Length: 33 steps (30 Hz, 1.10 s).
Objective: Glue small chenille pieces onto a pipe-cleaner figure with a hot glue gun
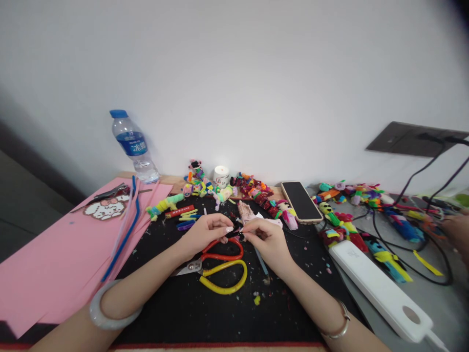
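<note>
Two hands on one small dark fuzzy piece [234,233], pinched between them just above the black mat [220,313] on the desk. I read left hand [207,232] as clamped on its left end with thumb and forefinger, right hand [264,237] clamped on the right end the same way; what the piece is exactly, I can't tell, too small and dark.

Risks as I judge them: the piece is tiny and held only at the fingertips, so a slip drops it onto the black mat, where dark on dark would be hard to find among the scraps. Scissors [220,266] with red and yellow handles lie right under the hands, blades toward the left forearm; lowering a wrist could catch them.

Pose: both forearms come in from the bottom edge, converging, wrists slightly raised, palms turned inward, fingers curled. Bangle [110,313] on the left wrist, thin bracelet [339,327] on the right.
</note>
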Each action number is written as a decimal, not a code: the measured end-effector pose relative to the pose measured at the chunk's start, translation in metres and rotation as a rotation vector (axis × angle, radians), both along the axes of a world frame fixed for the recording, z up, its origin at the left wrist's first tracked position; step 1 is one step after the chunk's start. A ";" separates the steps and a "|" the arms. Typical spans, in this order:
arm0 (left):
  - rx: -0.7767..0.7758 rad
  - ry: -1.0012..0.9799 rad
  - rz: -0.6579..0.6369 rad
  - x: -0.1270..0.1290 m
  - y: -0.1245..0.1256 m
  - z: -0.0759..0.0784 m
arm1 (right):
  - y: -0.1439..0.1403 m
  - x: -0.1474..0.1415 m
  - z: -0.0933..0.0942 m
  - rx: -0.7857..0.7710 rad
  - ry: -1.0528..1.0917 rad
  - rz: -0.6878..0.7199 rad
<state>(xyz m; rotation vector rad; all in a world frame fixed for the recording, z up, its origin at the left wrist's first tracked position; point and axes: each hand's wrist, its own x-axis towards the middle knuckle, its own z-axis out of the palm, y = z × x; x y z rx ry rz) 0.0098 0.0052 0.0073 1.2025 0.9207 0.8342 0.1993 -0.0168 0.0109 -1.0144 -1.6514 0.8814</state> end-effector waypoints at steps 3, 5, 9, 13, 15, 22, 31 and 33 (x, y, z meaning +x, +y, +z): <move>0.005 -0.008 -0.009 0.000 0.000 -0.001 | 0.000 0.000 -0.001 -0.006 -0.003 -0.002; 0.009 -0.007 -0.015 0.000 0.000 0.000 | 0.000 0.000 -0.002 -0.016 0.000 -0.005; 0.017 0.001 -0.028 0.001 -0.002 0.002 | 0.000 0.000 -0.002 -0.018 -0.006 -0.007; 0.026 0.001 -0.038 0.002 -0.002 0.002 | 0.000 0.000 -0.002 -0.009 -0.011 -0.015; 0.033 0.002 -0.042 0.002 -0.002 0.002 | 0.000 0.000 -0.001 -0.005 -0.015 -0.015; 0.036 0.013 -0.034 0.002 -0.003 0.004 | 0.001 -0.001 -0.002 -0.023 -0.011 -0.009; 0.063 0.018 -0.042 0.002 -0.003 0.003 | 0.003 0.001 -0.003 -0.112 0.039 0.010; 0.090 0.025 -0.072 0.001 -0.004 0.001 | 0.002 0.002 0.000 -0.080 -0.061 0.023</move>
